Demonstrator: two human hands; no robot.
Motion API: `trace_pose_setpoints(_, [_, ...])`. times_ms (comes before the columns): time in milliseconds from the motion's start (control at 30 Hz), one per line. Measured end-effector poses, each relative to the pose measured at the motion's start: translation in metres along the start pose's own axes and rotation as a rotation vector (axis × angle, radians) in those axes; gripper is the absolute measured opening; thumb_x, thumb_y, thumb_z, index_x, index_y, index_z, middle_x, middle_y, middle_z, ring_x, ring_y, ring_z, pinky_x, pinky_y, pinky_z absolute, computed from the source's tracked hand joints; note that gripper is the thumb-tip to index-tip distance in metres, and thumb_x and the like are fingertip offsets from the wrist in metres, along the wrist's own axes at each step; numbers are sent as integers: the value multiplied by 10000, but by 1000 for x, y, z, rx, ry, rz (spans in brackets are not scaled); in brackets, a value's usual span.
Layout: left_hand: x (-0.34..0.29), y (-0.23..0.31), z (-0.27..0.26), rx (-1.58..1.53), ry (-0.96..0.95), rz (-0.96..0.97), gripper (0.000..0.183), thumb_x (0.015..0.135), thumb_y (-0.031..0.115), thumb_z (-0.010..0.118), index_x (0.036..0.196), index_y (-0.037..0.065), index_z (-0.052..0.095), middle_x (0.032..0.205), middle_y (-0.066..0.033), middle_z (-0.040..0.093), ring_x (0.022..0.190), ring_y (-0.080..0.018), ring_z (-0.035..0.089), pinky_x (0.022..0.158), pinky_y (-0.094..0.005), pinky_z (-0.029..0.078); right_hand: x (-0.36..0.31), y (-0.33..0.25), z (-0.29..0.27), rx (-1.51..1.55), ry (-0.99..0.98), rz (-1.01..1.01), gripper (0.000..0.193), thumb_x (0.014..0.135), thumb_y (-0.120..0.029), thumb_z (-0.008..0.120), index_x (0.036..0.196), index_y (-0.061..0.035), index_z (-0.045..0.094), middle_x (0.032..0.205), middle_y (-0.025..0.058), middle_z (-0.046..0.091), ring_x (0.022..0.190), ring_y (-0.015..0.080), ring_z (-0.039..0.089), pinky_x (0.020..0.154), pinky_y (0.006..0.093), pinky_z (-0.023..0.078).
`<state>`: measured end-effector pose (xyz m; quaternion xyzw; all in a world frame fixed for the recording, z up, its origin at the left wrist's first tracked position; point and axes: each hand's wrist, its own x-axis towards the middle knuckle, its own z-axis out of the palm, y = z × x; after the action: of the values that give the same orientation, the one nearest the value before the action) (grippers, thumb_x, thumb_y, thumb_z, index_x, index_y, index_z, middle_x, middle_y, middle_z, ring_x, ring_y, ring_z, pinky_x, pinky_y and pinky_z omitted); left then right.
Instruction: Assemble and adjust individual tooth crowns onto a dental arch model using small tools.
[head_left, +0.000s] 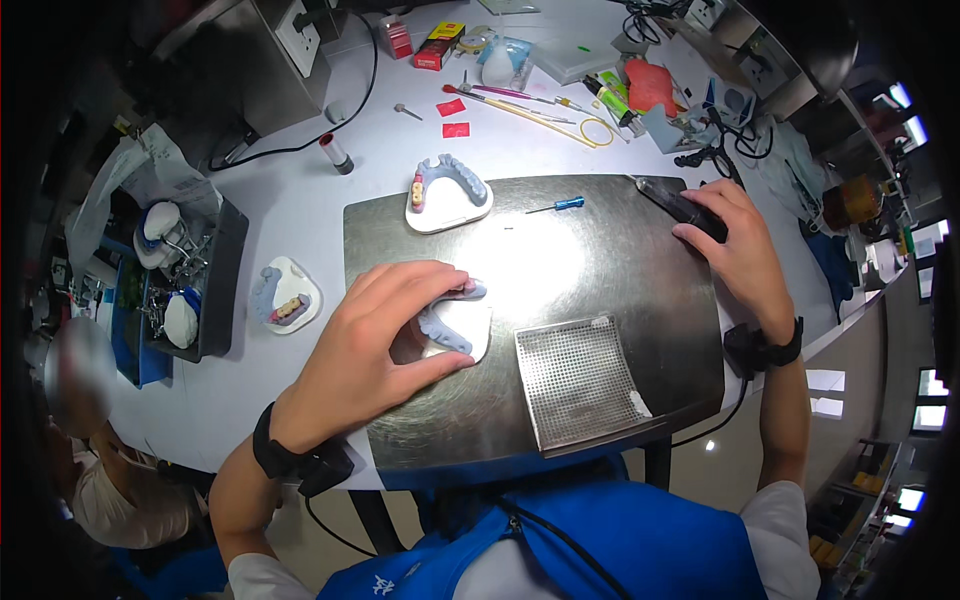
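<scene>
My left hand [375, 340] rests on a dental cast [455, 325], a white plaster base with a grey-blue tooth arch, and grips it between thumb and fingers on the steel work plate [600, 300]. At the plate's far right edge, my right hand [735, 240] closes around a dark handpiece [675, 205]. A second cast [447, 192] with a grey arch sits at the plate's far left corner. A third cast [283, 297] lies on the white table to the left of the plate.
A perforated metal tray [580, 380] lies on the plate's near side. A small blue screwdriver [557, 205] lies near the plate's far edge. A bin [195, 280] of casts stands left. Boxes, wax sheets, tools and cables crowd the far table. Another person sits at lower left.
</scene>
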<state>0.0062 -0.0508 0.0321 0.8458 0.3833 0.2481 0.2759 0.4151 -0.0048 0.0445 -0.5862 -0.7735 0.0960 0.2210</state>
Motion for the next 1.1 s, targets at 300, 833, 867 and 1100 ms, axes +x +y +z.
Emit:
trace_pose_setpoints(300, [15, 38, -24, -76, 96, 24, 586, 780, 133, 873, 1316, 22, 663, 1230, -143, 701, 1144, -294, 662, 1034, -392, 496, -6, -6, 10, 250, -113, -59, 265, 878, -77, 742, 1114, 32, 692, 1102, 125, 624, 1048, 296, 624, 967, 343, 468])
trace_pose_setpoints(833, [-10, 118, -101, 38, 517, 418, 541, 990, 445, 585, 1221, -44, 562, 1024, -174, 590, 689, -189, 541, 587, -311, 406, -78, 20, -177, 527, 106, -729, 450, 913, -402, 768, 1006, 23, 655, 950, 143, 617, 810, 218, 579, 721, 365, 492])
trace_pose_setpoints(867, [-20, 115, -107, 37, 525, 419, 538, 990, 441, 587, 1221, -44, 565, 1024, -174, 592, 688, -189, 542, 588, -311, 407, -87, 7, -189, 509, 89, -737, 450, 913, -404, 767, 1004, 22, 654, 947, 142, 617, 808, 218, 579, 718, 365, 492])
trace_pose_setpoints(1100, [-58, 101, -108, 7, 551, 370, 512, 984, 413, 599, 1219, -42, 581, 1022, -179, 605, 686, -190, 548, 592, -309, 415, -8, -94, -130, 420, -69, -748, 456, 914, -421, 764, 988, 14, 651, 929, 136, 616, 795, 216, 576, 699, 365, 491])
